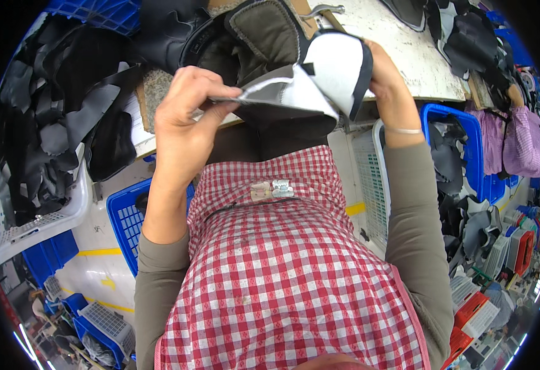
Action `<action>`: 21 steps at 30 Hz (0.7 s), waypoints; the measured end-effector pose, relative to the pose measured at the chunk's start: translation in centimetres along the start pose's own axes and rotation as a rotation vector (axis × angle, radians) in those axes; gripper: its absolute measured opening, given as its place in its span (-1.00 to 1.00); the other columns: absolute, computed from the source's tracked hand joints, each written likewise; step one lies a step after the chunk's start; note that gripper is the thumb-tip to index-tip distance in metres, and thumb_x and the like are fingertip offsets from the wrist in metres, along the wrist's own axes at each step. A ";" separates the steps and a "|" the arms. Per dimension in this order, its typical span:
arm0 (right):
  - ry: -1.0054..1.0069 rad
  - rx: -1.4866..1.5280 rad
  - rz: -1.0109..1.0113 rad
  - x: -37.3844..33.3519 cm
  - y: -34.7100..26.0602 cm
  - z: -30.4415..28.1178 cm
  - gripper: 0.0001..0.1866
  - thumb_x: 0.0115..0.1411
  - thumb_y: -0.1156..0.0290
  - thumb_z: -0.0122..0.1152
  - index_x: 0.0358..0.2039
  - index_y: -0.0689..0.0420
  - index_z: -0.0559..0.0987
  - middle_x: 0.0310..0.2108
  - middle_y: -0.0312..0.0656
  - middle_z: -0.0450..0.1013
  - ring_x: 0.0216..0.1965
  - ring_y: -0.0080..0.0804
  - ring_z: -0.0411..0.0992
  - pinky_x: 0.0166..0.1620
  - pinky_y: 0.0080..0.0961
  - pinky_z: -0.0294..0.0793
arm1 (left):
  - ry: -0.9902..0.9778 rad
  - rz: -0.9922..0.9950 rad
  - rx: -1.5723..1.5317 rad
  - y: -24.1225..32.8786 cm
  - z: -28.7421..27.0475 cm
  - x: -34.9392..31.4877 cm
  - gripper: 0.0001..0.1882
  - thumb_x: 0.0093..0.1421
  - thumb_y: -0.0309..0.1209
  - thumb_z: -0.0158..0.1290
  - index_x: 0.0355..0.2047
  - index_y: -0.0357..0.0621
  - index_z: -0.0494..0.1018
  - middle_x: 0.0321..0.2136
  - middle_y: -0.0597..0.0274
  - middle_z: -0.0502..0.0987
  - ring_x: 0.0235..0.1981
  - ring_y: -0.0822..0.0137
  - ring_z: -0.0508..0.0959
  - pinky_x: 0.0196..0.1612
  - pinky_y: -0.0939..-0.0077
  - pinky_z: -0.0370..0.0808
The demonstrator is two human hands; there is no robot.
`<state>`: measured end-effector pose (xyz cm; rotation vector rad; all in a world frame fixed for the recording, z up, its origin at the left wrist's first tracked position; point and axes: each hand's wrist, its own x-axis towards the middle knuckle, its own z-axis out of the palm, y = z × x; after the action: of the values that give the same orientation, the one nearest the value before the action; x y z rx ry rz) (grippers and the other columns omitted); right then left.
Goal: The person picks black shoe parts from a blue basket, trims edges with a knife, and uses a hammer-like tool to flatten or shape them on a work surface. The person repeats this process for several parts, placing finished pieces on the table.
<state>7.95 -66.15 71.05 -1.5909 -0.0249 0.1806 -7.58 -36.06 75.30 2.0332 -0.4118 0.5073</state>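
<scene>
**Sewn leather upper held between both hands at the table edge**

Work piece: a lined upper (307,95), white and grey inside, black outside, spanning the gap between the hands at the near edge of the table (418,68). Left hand (186,114): thumb and forefinger pinch a grey-and-white edge. Right hand (384,71): closed on the dark-bordered rim of the white panel; some fingertips hidden behind it, so full grip cannot be told.

Step, as judged: handling and spreading the piece so its inner face shows. The next move would seem to call for both grips kept firm while the soft layers are turned or laid flat; a slack pinch could let the edge fold over.

Just beyond the left fingers: a dark padded part (267,31); whether it joins the held piece cannot be told. A metal lever (325,10) lies beyond, up and left of the right hand.

Containers: left of the left hand, a white basket (48,228) heaped with black cut pieces (60,111). Below that hand, a blue crate (122,216), contents mostly hidden. Below the right hand, a pale mesh basket (365,154), contents not visible; right of that wrist, a blue bin (477,154) holding dark pieces (446,148).
</scene>
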 end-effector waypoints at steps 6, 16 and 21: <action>-0.550 0.093 -0.133 -6.9 3.7 -3.3 -0.56 0.31 0.31 0.28 0.11 0.30 0.57 -0.29 -0.11 0.66 -0.54 -0.66 0.44 -0.47 -0.76 0.46 | 0.071 -0.120 -0.163 -0.4 -1.7 0.9 -0.76 0.04 -0.75 0.27 -0.29 -0.19 0.67 -0.29 0.34 0.50 -0.33 0.58 0.50 -0.34 0.71 0.39; -0.447 0.899 0.298 -11.4 5.4 4.0 -0.46 0.55 -0.06 -0.21 -0.28 0.18 0.48 -0.67 -0.43 0.19 -0.71 -0.75 0.06 -0.67 -0.78 0.04 | -0.044 -0.087 -0.020 1.4 0.2 2.0 -0.77 0.01 -0.74 0.25 -0.34 -0.18 0.63 -0.32 0.28 0.50 -0.23 0.40 0.50 -0.26 0.54 0.46; -0.702 1.563 0.252 -8.8 3.2 4.6 -0.60 0.55 0.16 -0.10 -0.14 0.23 0.57 -0.46 -0.26 0.44 -0.58 -0.66 0.28 -0.59 -0.76 0.30 | -0.089 0.013 0.125 2.0 0.4 0.8 -0.75 -0.09 -0.77 0.21 -0.41 -0.19 0.56 -0.35 0.23 0.49 -0.24 0.26 0.48 -0.23 0.44 0.44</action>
<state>-1.63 -62.77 68.70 0.0829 -0.1792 0.7324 -7.81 -37.46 77.01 2.1808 -0.4569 0.4611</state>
